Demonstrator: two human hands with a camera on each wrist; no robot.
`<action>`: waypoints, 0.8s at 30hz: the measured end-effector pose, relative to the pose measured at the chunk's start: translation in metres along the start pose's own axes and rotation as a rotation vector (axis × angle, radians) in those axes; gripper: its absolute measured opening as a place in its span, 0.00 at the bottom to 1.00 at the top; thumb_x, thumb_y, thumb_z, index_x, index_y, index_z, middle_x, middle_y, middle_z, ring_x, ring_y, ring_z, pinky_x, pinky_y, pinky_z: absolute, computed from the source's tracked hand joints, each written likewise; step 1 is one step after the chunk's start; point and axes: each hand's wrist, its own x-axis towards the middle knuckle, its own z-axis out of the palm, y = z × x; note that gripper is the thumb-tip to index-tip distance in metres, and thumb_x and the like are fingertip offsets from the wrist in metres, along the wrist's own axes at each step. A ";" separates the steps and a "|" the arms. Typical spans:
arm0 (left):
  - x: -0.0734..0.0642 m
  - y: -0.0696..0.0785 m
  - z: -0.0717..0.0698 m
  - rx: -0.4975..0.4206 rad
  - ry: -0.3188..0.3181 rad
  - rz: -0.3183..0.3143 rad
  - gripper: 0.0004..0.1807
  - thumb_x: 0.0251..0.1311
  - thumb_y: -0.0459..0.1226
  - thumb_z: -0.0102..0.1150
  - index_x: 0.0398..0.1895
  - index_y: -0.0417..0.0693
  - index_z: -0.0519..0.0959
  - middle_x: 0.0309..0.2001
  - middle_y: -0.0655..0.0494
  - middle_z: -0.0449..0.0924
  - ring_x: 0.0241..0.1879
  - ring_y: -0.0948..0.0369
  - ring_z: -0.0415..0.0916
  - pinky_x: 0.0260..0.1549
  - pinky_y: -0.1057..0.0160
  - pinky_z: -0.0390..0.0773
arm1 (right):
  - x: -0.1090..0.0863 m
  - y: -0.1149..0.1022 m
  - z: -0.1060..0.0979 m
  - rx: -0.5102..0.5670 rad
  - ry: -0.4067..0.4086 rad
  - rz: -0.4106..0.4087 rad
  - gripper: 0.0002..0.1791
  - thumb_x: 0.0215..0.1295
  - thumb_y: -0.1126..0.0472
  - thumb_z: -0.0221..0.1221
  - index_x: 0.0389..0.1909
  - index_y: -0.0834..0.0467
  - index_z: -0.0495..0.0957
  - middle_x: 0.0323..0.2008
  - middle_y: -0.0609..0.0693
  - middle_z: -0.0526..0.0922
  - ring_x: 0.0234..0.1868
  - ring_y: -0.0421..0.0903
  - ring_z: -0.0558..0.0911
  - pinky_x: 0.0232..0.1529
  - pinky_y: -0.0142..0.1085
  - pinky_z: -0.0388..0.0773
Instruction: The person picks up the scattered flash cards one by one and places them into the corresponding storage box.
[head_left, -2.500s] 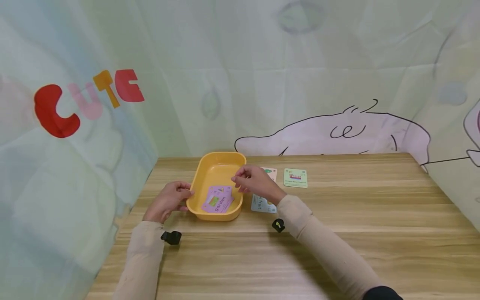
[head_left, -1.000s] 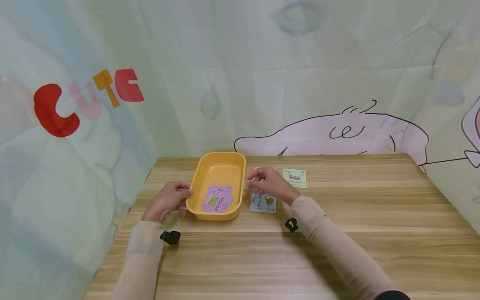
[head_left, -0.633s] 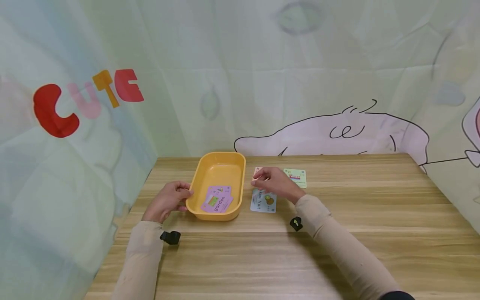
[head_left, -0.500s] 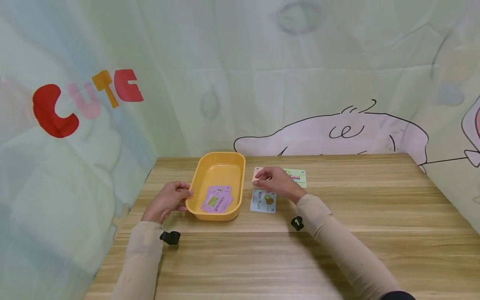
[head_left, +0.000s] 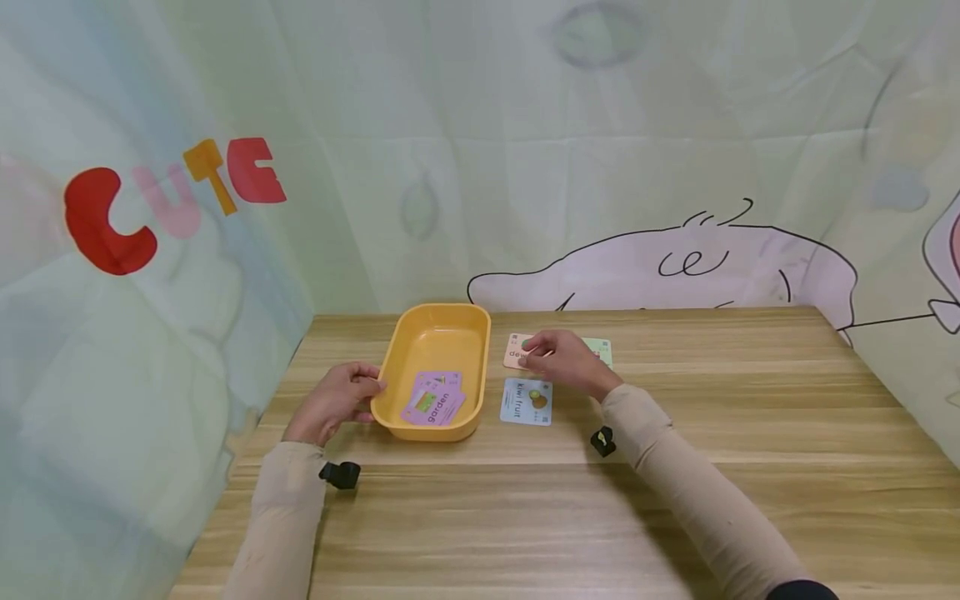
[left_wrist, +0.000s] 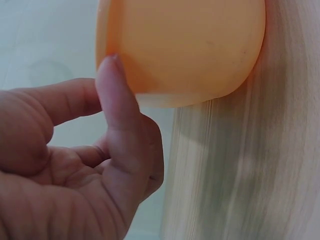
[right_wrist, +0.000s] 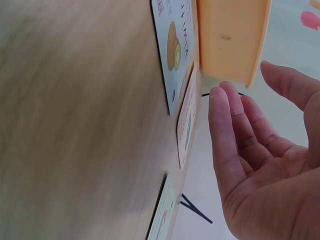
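My left hand (head_left: 339, 400) holds the left wall of a yellow plastic tray (head_left: 446, 343), pinching its rim between thumb and fingers, as the left wrist view also shows. Purple picture cards (head_left: 450, 402), the top one reading "garden", lie overlapped in the tray. Over the table right of it hovers my right hand (head_left: 564, 360), with a gap between thumb and fingertips and nothing in it. Beneath its fingers is a pink card (head_left: 513, 350), partly covered. A light blue kiwi fruit card (head_left: 527, 402) lies nearer me. The hand also covers much of a green card (head_left: 603, 347).
The wooden table (head_left: 480, 517) runs up to a printed cloth backdrop (head_left: 420, 167) at the back and left. Black wrist cameras (head_left: 342, 475) hang below both sleeves.
My right hand has moved from over the tray's right edge rightward to above the pink card, uncovering the kiwi fruit card. The left hand and tray have stayed put.
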 end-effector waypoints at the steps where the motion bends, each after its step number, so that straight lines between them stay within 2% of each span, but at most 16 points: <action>1: 0.000 0.000 0.000 0.002 0.000 0.002 0.19 0.73 0.36 0.54 0.60 0.33 0.70 0.51 0.41 0.76 0.40 0.57 0.80 0.34 0.59 0.87 | 0.001 0.001 -0.001 0.007 0.000 0.002 0.17 0.67 0.54 0.66 0.52 0.58 0.80 0.44 0.53 0.83 0.40 0.51 0.85 0.42 0.39 0.85; 9: 0.001 0.001 -0.002 0.008 -0.005 0.005 0.19 0.73 0.36 0.53 0.61 0.33 0.69 0.51 0.42 0.76 0.40 0.57 0.80 0.35 0.58 0.87 | 0.004 0.007 -0.008 0.004 0.009 0.015 0.18 0.68 0.56 0.66 0.54 0.59 0.79 0.45 0.54 0.83 0.41 0.54 0.85 0.43 0.40 0.84; 16: 0.000 0.001 -0.001 0.006 -0.001 0.005 0.19 0.73 0.36 0.53 0.61 0.33 0.69 0.52 0.41 0.76 0.41 0.56 0.80 0.35 0.58 0.87 | 0.003 0.009 -0.014 -0.017 0.021 0.016 0.19 0.68 0.54 0.66 0.54 0.59 0.78 0.47 0.54 0.82 0.46 0.52 0.83 0.45 0.36 0.84; 24: 0.001 0.001 -0.001 0.005 -0.003 0.008 0.19 0.73 0.36 0.53 0.61 0.33 0.69 0.51 0.42 0.76 0.41 0.56 0.81 0.34 0.59 0.87 | 0.003 0.013 -0.020 0.032 0.026 0.022 0.20 0.67 0.58 0.66 0.55 0.63 0.77 0.48 0.57 0.82 0.45 0.50 0.82 0.46 0.39 0.85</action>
